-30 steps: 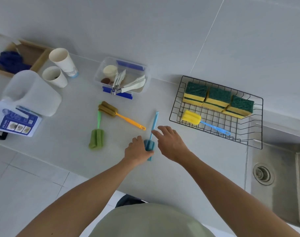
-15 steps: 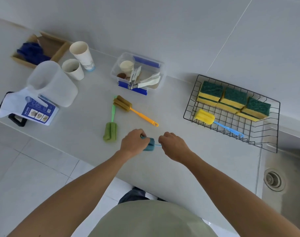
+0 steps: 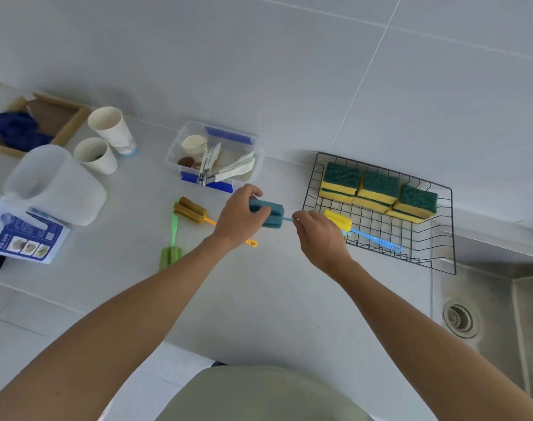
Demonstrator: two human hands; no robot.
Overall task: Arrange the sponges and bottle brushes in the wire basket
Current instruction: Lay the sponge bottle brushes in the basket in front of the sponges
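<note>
I hold a teal bottle brush (image 3: 271, 214) level above the counter. My left hand (image 3: 239, 218) grips its sponge head and my right hand (image 3: 318, 235) pinches its light blue handle. The black wire basket (image 3: 441, 238) stands just right of my right hand. Three yellow-and-green sponges (image 3: 377, 191) line its back, and a yellow bottle brush (image 3: 338, 221) with a blue handle lies in front of them. On the counter to the left lie a brown brush (image 3: 189, 209) with an orange handle and a green brush (image 3: 169, 256).
A clear plastic box (image 3: 213, 159) of utensils sits behind my left hand. Two paper cups (image 3: 107, 138), a white jug (image 3: 52, 185), a leaflet (image 3: 25, 241) and a wooden tray (image 3: 46, 117) stand at the left. The sink (image 3: 484, 314) drops off right of the basket.
Both hands took the teal brush off the counter, turned it level, and carried it up and to the right towards the basket.
</note>
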